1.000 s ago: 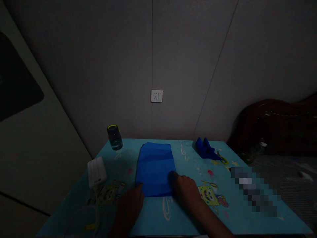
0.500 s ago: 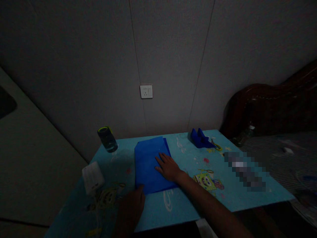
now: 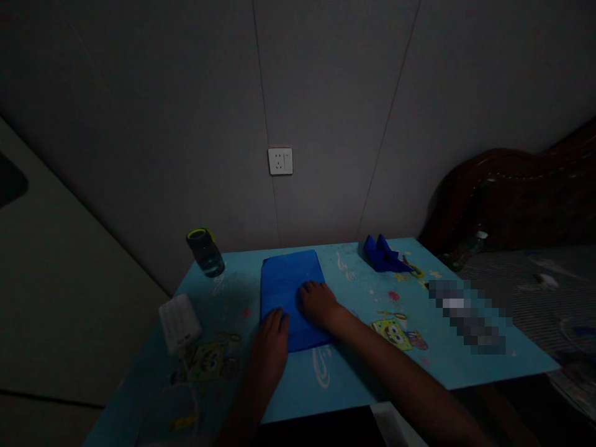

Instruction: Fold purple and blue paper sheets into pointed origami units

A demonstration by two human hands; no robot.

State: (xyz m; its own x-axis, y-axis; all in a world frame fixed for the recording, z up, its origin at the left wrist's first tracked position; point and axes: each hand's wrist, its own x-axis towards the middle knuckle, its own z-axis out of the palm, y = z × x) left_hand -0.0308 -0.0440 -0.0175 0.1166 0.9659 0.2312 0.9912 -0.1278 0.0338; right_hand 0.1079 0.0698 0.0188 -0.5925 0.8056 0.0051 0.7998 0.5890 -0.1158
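Thin, smooth, rectangular, the blue sheet (image 3: 288,276) lay flat beneath the left grip (image 3: 272,338) at its near-left edge and the right grip (image 3: 320,305), both loosely unclenched, grasping nothing!

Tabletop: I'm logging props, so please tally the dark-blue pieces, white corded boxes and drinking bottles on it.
Dark-blue pieces: 2 (flat sheet, layers uncounted; folded shape)
White corded box: 1
Drinking bottle: 1
Total: 4 (pixelated patch uncounted)

Both hands (image 3: 272,338) (image 3: 320,305) on blue paper (image 3: 291,273), patterned table (image 3: 298,391), wall socket (image 3: 280,161)
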